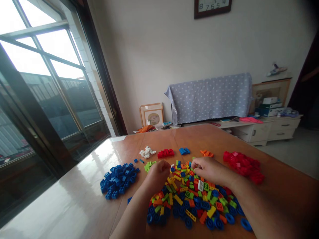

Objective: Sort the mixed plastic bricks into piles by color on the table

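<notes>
A large mixed pile of toy building bricks [184, 189] in yellow, green, orange, blue and red lies between and below my hands. My left hand [159, 172], fingers curled together, is at the pile's far left edge, beside a small group of lime green bricks [149, 165]. Over the far right part of the pile, my right hand [205, 167] has its fingers bent in a pinch. Whatever either hand holds, if anything, is hidden by the fingers. A white brick [200, 185] shows on top of the pile, nearer to me than my right hand.
Sorted heaps stand around the pile: blue bricks [119, 179] at left, red pieces [244, 165] at right. Along the back are white bricks [147, 152], red bricks [165, 153], blue bricks [184, 151] and orange bricks [206, 153], all on the wooden table [84, 192].
</notes>
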